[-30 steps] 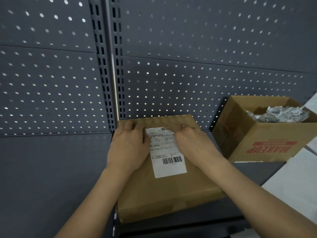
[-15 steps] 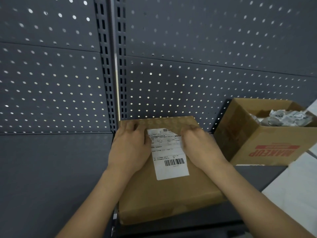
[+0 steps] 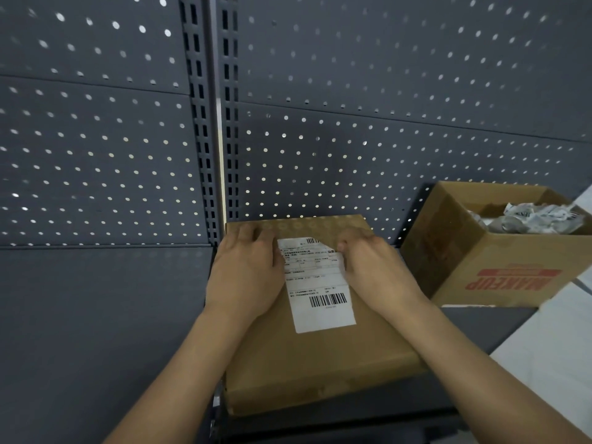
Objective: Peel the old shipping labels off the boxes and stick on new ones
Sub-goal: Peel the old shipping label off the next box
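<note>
Peeling barely begun: your right hand (image 3: 374, 267) pinches the lifted far corner of the shipping label (image 3: 320, 283) on the flat box (image 3: 304, 363) on the shelf (image 3: 96, 315), while your left hand (image 3: 246, 270) lies flat beside it. Most of the label is stuck down. Crumpled labels (image 3: 528, 216) fill the open carton (image 3: 512, 274); no new label shows.

Flat box (image 3: 320, 357) on the shelf (image 3: 96, 315) before me — label (image 3: 320, 290) on its top, my left hand (image 3: 245, 277) left of it, my right hand (image 3: 374, 270) right. Open box (image 3: 499, 270) further right — crumpled papers (image 3: 531, 217) inside. Pegboard (image 3: 352, 123) behind.
</note>
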The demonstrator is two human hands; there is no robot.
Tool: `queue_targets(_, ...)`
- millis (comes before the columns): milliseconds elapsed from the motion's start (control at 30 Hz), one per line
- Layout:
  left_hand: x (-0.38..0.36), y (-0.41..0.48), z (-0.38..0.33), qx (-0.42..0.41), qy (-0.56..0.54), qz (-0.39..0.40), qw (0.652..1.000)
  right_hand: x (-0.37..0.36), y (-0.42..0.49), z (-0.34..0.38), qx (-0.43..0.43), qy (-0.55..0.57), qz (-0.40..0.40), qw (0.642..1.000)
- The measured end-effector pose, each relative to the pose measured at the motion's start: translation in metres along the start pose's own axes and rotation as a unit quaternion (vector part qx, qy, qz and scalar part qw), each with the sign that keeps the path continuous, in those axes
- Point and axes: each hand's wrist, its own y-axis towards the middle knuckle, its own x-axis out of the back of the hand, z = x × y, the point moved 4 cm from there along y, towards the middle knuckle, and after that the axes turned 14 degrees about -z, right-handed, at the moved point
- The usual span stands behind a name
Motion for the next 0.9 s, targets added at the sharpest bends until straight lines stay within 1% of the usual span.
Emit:
queue_targets(67,0.000,0.000,0.000,-0.002,-0.001,-0.003,1.000,0.006,-0.001,-0.002,-0.035,0.049,-0.022,0.998)
queue_targets(133,0.000,0.000,0.000,-0.002,-0.001,-0.005,1.000,0.006,-0.001,-0.003,-0.042,0.053,-0.019,0.998)
queue_targets(333,-0.002,0.000,0.002,-0.005,-0.002,-0.014,1.000,-0.004,0.001,0.001,-0.006,-0.047,0.017,0.999)
queue_targets(467,-0.002,0.000,0.001,-0.007,0.007,-0.004,1.000,-0.001,0.001,0.012,0.030,-0.129,0.012,0.991)
queue_targets(600,-0.003,0.000,0.000,-0.004,0.015,-0.001,1.000,-0.003,0.001,0.018,0.060,-0.163,0.027,0.984)
queue_targets(800,-0.004,0.001,0.001,-0.005,0.020,0.001,1.000,-0.004,0.003,0.015,0.050,-0.142,0.022,0.988)
queue_targets(900,-0.004,0.002,0.001,-0.004,0.014,-0.002,1.000,-0.009,0.006,0.010,0.053,-0.093,0.025,0.994)
